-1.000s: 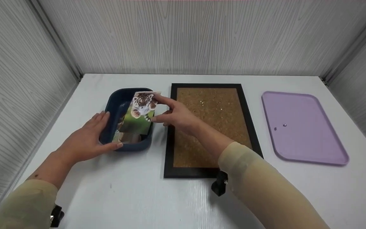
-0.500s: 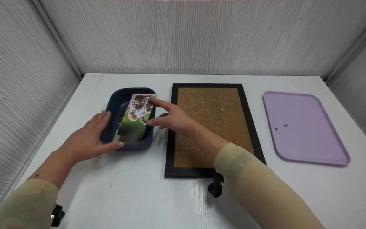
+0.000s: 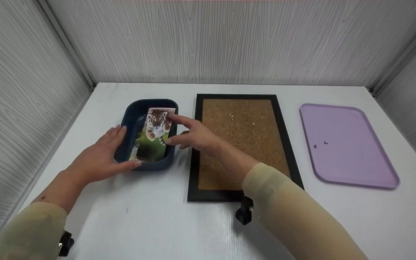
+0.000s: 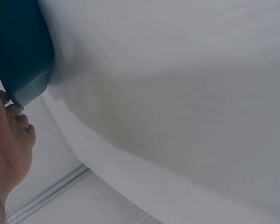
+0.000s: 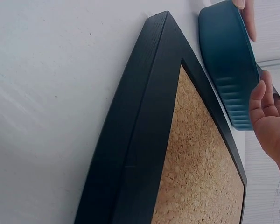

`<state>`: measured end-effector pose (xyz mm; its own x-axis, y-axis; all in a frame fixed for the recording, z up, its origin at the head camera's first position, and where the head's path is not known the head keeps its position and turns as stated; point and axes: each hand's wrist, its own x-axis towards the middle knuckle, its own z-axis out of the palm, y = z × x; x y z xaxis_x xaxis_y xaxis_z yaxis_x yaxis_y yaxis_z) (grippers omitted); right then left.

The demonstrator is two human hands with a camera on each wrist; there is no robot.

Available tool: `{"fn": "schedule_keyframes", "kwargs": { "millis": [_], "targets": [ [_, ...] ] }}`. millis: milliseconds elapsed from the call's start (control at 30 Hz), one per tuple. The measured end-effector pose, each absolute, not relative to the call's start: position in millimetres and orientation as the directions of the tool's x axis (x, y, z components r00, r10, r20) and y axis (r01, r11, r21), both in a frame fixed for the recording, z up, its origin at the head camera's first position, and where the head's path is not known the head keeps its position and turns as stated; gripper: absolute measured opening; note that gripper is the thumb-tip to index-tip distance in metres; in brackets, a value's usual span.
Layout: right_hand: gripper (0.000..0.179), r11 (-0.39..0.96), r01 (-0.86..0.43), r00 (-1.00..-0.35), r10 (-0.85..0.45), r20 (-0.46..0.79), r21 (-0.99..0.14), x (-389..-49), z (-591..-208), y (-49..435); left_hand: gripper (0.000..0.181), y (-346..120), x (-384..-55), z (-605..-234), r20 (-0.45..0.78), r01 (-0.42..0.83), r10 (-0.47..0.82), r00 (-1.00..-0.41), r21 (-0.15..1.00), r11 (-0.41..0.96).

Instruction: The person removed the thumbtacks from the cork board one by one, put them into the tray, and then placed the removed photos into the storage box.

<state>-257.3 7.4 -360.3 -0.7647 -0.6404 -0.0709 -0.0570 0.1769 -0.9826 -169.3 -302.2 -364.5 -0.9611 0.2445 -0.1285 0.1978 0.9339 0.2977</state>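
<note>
A dark blue rectangular tub stands at the left of the table. A tiger photo lies tilted inside it, with part of another picture showing underneath at the front. My right hand holds the photo by its right edge, index finger near the top corner and thumb lower down. In the right wrist view the right hand reaches over the tub's wall. My left hand rests spread against the tub's front left corner, thumb along the front rim and fingers on the left side.
A cork board in a black frame lies right of the tub, under my right forearm. Farther right is a purple tray with two small items, one a shiny silver bead-like piece. Pale wood-grain panels enclose the table.
My right hand has moved slightly left and lowered the tiger photo deeper into the tub, covering more of the picture beneath. The left hand has stayed in place.
</note>
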Motion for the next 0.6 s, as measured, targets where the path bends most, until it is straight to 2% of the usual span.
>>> {"fn": "schedule_keyframes", "kwargs": {
  "millis": [600],
  "targets": [
    [0.083,0.169,0.0,-0.741,-0.662,-0.114,-0.986,-255.3,-360.4,2.4,0.121,-300.1,-167.0,-361.6,-0.13,0.199,0.245,-0.961,0.292,0.935]
  ]
}}
